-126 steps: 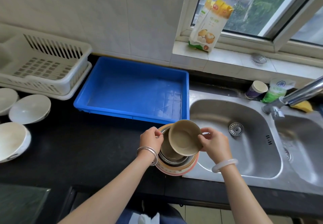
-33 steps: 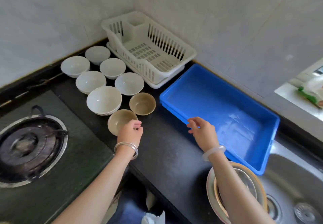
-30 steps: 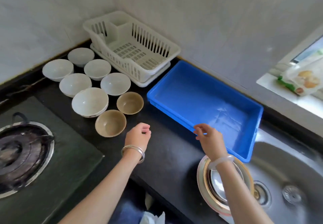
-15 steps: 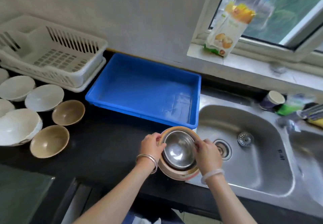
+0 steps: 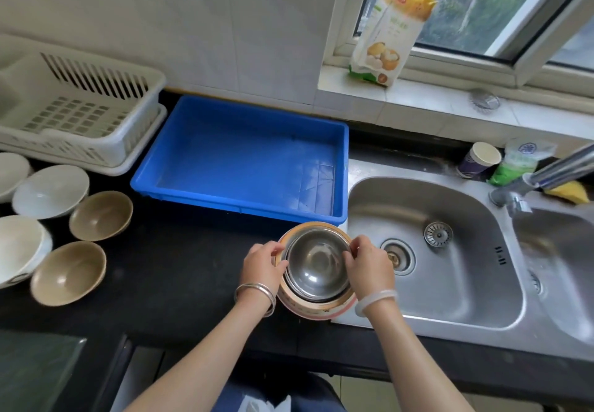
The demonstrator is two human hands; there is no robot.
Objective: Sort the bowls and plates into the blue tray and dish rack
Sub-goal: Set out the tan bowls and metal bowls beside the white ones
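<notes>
A steel bowl (image 5: 316, 262) sits on top of a stack inside a larger orange-rimmed bowl (image 5: 316, 310) at the counter's front edge, beside the sink. My left hand (image 5: 262, 265) grips the steel bowl's left rim and my right hand (image 5: 369, 265) grips its right rim. The blue tray (image 5: 244, 157) lies just behind, with nothing in it. The white dish rack (image 5: 74, 112) stands at the far left, also bare. Two tan bowls (image 5: 101, 215) (image 5: 69, 273) and several white bowls (image 5: 49, 191) sit on the counter at the left.
A steel double sink (image 5: 430, 250) lies to the right, with a faucet (image 5: 546, 173) over it. A paper cup (image 5: 479, 159) and a green packet (image 5: 517, 164) stand behind the sink. A food bag (image 5: 390, 32) leans on the window sill.
My view swung from the bowls at the left back to the stack by the sink. Both hands came onto the steel bowl's rim; half a second ago they held it much the same.
</notes>
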